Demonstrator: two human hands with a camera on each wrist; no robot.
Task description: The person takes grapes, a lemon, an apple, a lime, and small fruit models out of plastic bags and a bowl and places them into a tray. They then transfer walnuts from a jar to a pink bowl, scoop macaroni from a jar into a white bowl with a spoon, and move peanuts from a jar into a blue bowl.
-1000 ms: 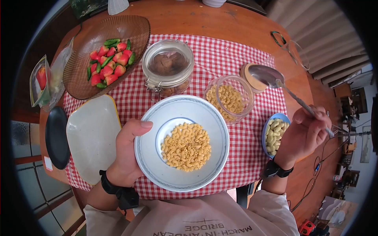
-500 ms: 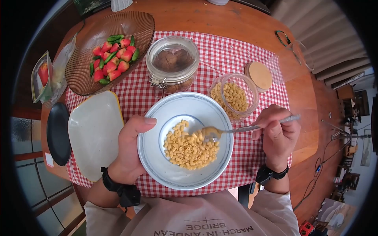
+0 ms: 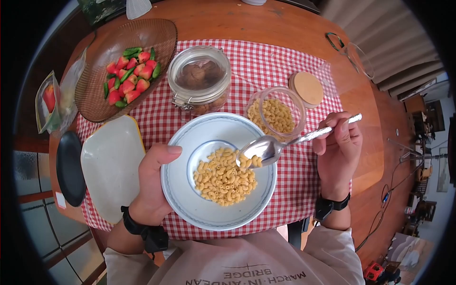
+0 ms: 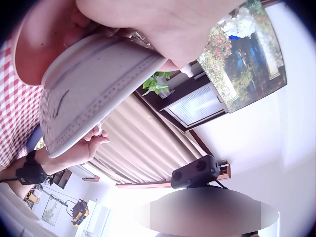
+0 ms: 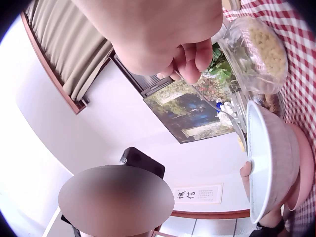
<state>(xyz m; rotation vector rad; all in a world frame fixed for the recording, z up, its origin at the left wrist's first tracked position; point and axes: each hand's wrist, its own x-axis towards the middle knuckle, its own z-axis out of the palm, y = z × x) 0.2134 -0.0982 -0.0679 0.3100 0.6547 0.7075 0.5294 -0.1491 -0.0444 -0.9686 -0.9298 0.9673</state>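
My left hand grips the left side of a white bowl, thumb over the rim. Loose macaroni lies in the bowl. The right hand pinches the handle of a metal spoon, whose head, with some macaroni in it, is over the right part of the bowl. In the left wrist view the bowl is seen from its outer side, below the left hand. The right wrist view shows the right hand above and left of the bowl.
Behind the bowl stand a jar of brown pieces and an open jar of macaroni, with a wooden lid beside it. At the left are a pale tray, a black dish and a brown basket of red and green items.
The right hand has come left and lowered the spoon into the bowl, then raised it with macaroni. The left hand keeps its grip; the whole head view has shifted slightly.
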